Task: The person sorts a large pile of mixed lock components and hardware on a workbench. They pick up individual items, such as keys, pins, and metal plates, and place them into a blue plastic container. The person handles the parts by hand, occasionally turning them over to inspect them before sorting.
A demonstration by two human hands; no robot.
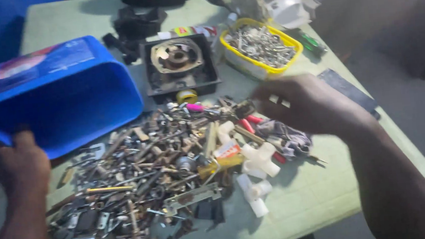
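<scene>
The left hand (19, 164) reaches up from the lower left edge, forearm nearly straight, fingers curled over the near rim of a blue plastic tub (64, 92) that lies tipped on its side, its open mouth facing the heap. The right hand (307, 102) comes in from the lower right, arm bent across the table corner, and hovers blurred over the right part of the heap, fingers bent loosely downward; whether it has hold of anything cannot be told. Below it lie red-handled pliers (255, 128), a crumpled cloth (287, 138) and white pipe fittings (258, 159). The heap of screws, bolts and metal scraps (140, 178) spreads over the green table (309, 203). Farther back stand a square black motor housing (179, 65) and a yellow tray of screws (260, 47).
</scene>
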